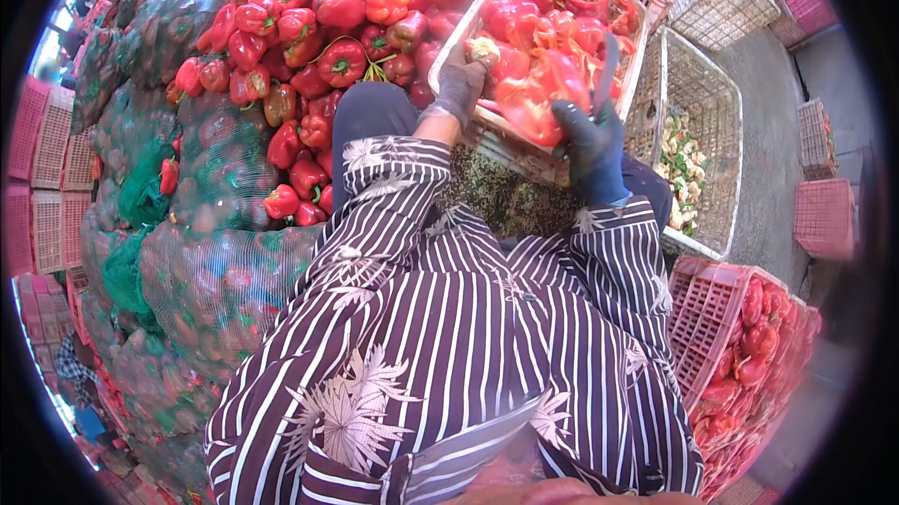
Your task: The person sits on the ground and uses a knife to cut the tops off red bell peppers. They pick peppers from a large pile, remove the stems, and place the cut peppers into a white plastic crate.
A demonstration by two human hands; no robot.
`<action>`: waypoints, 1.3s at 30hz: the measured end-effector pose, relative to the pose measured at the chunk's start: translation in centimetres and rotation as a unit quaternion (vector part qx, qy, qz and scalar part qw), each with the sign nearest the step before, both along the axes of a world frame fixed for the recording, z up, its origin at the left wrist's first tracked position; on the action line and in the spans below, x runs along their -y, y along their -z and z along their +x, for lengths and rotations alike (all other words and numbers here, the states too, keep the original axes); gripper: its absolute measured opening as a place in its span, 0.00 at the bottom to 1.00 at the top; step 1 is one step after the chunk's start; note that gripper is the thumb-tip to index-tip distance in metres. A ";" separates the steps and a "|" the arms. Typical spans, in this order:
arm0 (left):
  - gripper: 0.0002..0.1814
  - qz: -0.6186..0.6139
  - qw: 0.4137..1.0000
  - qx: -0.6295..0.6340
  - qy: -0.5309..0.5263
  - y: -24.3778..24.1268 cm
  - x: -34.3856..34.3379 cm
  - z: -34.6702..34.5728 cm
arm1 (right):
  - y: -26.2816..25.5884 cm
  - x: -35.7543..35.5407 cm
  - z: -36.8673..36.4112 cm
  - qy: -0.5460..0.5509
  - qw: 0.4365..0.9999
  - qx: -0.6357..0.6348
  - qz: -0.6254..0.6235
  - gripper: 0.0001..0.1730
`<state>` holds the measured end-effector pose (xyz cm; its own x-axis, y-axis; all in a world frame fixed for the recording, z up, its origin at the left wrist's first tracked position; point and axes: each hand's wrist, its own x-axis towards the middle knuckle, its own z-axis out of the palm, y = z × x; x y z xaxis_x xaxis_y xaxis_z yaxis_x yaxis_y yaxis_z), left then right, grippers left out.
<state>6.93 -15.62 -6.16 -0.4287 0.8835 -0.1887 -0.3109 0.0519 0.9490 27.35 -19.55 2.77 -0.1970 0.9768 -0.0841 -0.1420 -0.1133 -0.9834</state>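
My left hand [460, 83], in a dark glove, grips a pale pepper core [483, 50] at the near left rim of a crate [466, 127]. Cut red bell pepper pieces [541, 13] fill this crate in front of me. My right hand [593, 146], gloved in black and blue, holds a knife [607, 69] with its blade pointing away from me. A blurred, opened red pepper [544, 94] is between the hands, above the crate's near side; whether the right fingers still touch it is unclear.
Whole red bell peppers [340, 62] are heaped at the front left. Mesh sacks [211, 287] of peppers line my left. On the right, a white crate [737, 118] holds pepper cores [680, 161]. A pink crate [709, 322] of peppers stands beside me at the lower right.
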 end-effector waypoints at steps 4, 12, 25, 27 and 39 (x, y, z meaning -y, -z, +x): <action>0.15 0.067 0.995 0.076 -0.008 -4.9 3.0 -1.8 | -3.7 -2.6 -2.1 0.029 0.990 0.119 0.074 0.29; 0.15 0.087 0.994 0.017 -0.063 -7.9 6.0 -4.4 | 4.4 -6.5 -8.7 -0.199 0.804 0.491 0.271 0.41; 0.14 0.091 0.993 0.021 -0.076 -9.6 4.3 -2.5 | 5.1 -6.2 -10.7 -0.241 0.827 0.436 0.261 0.39; 0.14 0.078 0.994 0.006 -0.074 -9.8 4.5 -2.3 | 5.2 -6.1 -10.6 -0.257 0.823 0.437 0.257 0.37; 0.12 0.048 0.991 -0.017 -0.122 -5.6 4.2 -3.3 | 9.1 -7.6 -9.1 -0.193 0.926 0.245 0.214 0.24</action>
